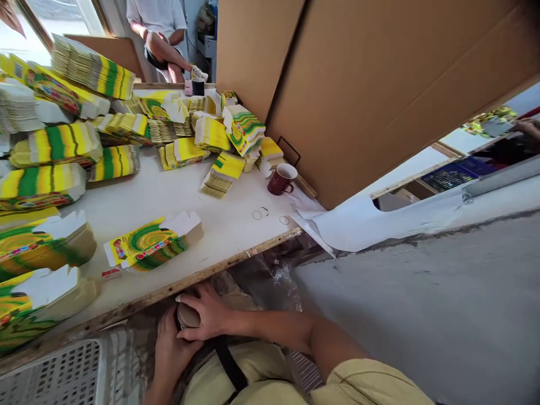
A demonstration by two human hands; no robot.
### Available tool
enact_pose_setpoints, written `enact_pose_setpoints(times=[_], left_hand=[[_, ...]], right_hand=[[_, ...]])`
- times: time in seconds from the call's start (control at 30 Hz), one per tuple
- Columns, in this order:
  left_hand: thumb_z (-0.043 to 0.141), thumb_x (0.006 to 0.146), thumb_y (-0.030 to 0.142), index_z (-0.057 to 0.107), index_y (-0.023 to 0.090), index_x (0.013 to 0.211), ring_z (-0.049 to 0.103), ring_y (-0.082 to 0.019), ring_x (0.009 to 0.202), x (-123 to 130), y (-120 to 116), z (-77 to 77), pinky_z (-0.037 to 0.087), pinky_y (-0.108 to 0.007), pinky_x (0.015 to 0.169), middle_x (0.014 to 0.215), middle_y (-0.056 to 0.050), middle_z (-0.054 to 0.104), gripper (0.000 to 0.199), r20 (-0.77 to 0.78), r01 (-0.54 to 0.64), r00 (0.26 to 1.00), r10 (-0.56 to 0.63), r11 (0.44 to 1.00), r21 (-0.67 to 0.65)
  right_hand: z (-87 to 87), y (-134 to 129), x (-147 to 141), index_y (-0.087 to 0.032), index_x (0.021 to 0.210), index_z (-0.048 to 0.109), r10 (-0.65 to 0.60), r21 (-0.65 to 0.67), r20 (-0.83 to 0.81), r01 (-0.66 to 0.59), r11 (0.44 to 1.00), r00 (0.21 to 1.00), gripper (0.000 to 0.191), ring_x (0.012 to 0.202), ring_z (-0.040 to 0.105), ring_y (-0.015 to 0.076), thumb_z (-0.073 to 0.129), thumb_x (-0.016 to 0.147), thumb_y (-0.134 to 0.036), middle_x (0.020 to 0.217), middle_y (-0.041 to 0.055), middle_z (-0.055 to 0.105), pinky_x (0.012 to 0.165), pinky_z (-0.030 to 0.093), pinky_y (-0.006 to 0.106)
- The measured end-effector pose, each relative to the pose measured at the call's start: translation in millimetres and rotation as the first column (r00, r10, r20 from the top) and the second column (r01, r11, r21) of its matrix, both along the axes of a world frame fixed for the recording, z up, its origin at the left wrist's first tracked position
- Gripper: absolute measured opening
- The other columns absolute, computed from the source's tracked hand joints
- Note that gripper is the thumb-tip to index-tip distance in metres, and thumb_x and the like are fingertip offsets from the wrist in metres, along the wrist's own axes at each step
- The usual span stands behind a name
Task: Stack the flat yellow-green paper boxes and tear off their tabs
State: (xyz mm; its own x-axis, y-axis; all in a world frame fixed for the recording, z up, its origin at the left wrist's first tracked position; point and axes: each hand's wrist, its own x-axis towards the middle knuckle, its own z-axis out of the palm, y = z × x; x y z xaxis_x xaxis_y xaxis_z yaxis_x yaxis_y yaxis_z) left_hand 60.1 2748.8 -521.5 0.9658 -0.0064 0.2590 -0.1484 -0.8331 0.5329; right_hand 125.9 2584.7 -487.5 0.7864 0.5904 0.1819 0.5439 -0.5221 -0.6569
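Observation:
Below the table's front edge, my left hand point(172, 344) and my right hand point(210, 313) are both closed around a small round object point(188, 316). It has a flat tan top and a dark rim; its lower part is hidden by my fingers, so its kind cannot be made out. My right fingers and thumb curve over the top, while the left hand cups its side. On the table above lies a small stack of yellow-and-green flattened cartons point(156, 241) with white flaps. A strap point(231, 365) crosses my lap.
Many bundled carton stacks point(50, 143) cover the table's left and back. A maroon mug point(282, 180) stands near large cardboard sheets point(358, 84). Rubber bands point(257, 215) lie on the white tabletop point(236, 225). A white plastic basket point(63, 371) sits lower left. A seated person point(162, 34) is behind.

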Motion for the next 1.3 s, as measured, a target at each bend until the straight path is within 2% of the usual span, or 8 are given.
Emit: enact_pose_setpoints(times=[0.33,0.5,0.63,0.8,0.87,0.97,1.13,1.3], left_hand=[[0.070,0.051,0.033,0.043,0.011,0.127,0.064,-0.038,0.101,13,4,6.4,0.055,-0.050,0.081,0.113,-0.018,0.062,0.084,-0.032,0.093,0.995,-0.093,0.995,0.025],[0.075,0.052,0.034,0.042,0.014,0.128,0.065,-0.034,0.102,22,12,16.7,0.056,-0.046,0.084,0.115,-0.014,0.062,0.085,-0.062,0.256,0.964,-0.259,0.965,-0.057],[0.077,0.055,0.037,0.041,0.013,0.129,0.062,-0.033,0.109,20,14,17.3,0.053,-0.048,0.091,0.120,-0.015,0.059,0.086,-0.079,0.301,0.946,-0.314,0.943,-0.144],[0.079,0.056,0.046,0.038,0.013,0.134,0.057,-0.038,0.117,16,15,11.4,0.048,-0.053,0.097,0.126,-0.019,0.056,0.094,-0.109,0.274,0.949,-0.297,0.944,-0.184],[0.078,0.055,0.046,0.036,0.013,0.135,0.055,-0.038,0.119,17,16,10.6,0.047,-0.053,0.099,0.129,-0.019,0.054,0.096,-0.129,0.274,0.945,-0.302,0.941,-0.197],[0.075,0.055,0.038,0.035,0.014,0.136,0.054,-0.038,0.121,19,17,12.6,0.046,-0.053,0.101,0.131,-0.018,0.053,0.093,-0.154,0.289,0.935,-0.319,0.939,-0.187],[0.076,0.058,0.039,0.036,0.015,0.135,0.056,-0.036,0.119,21,17,19.3,0.048,-0.051,0.099,0.128,-0.017,0.055,0.090,-0.155,0.316,0.928,-0.339,0.936,-0.156],[0.078,0.060,0.042,0.036,0.016,0.136,0.057,-0.034,0.119,24,18,24.2,0.049,-0.049,0.099,0.129,-0.016,0.055,0.091,-0.171,0.381,0.894,-0.414,0.903,-0.197]], right_hand=[[-19.0,-8,13,-0.019,0.121,0.064,0.152,0.009,0.102,-0.153,0.988,0.983,0.074,0.122,0.043,0.0297,0.071,0.065,-0.065,0.130,0.0165,0.046,0.105,0.039,0.048],[-1.6,-23,35,-0.022,0.121,0.064,0.508,-0.112,0.136,-0.496,0.861,0.851,0.063,0.127,0.042,0.0274,0.062,0.075,-0.064,0.136,0.0151,0.045,0.106,0.037,0.045],[15.0,-30,38,-0.019,0.125,0.062,0.621,-0.136,0.185,-0.605,0.784,0.762,0.063,0.126,0.043,0.0276,0.058,0.079,-0.062,0.138,0.0170,0.044,0.107,0.036,0.044],[34.8,-30,13,-0.015,0.147,0.036,0.290,-0.199,0.049,-0.275,0.941,0.956,0.099,0.128,0.038,0.0366,0.067,0.070,-0.069,0.141,0.0222,0.038,0.106,0.034,0.054],[41.2,-27,6,-0.014,0.148,0.033,0.144,-0.271,-0.059,-0.155,0.950,0.988,0.109,0.121,0.044,0.0394,0.071,0.063,-0.070,0.136,0.0242,0.041,0.098,0.040,0.057],[48.4,-23,5,-0.012,0.144,0.038,0.134,-0.310,-0.129,-0.168,0.936,0.983,0.103,0.111,0.051,0.0365,0.074,0.062,-0.064,0.129,0.0228,0.045,0.088,0.048,0.051],[53.6,-31,23,-0.019,0.143,0.042,0.344,-0.312,-0.054,-0.344,0.886,0.937,0.091,0.111,0.051,0.0336,0.072,0.068,-0.059,0.129,0.0179,0.046,0.087,0.050,0.047],[58.5,-45,39,-0.028,0.138,0.050,0.676,-0.297,0.078,-0.630,0.718,0.733,0.066,0.124,0.044,0.0306,0.070,0.075,-0.030,0.139,0.0115,0.042,0.103,0.040,0.046]])
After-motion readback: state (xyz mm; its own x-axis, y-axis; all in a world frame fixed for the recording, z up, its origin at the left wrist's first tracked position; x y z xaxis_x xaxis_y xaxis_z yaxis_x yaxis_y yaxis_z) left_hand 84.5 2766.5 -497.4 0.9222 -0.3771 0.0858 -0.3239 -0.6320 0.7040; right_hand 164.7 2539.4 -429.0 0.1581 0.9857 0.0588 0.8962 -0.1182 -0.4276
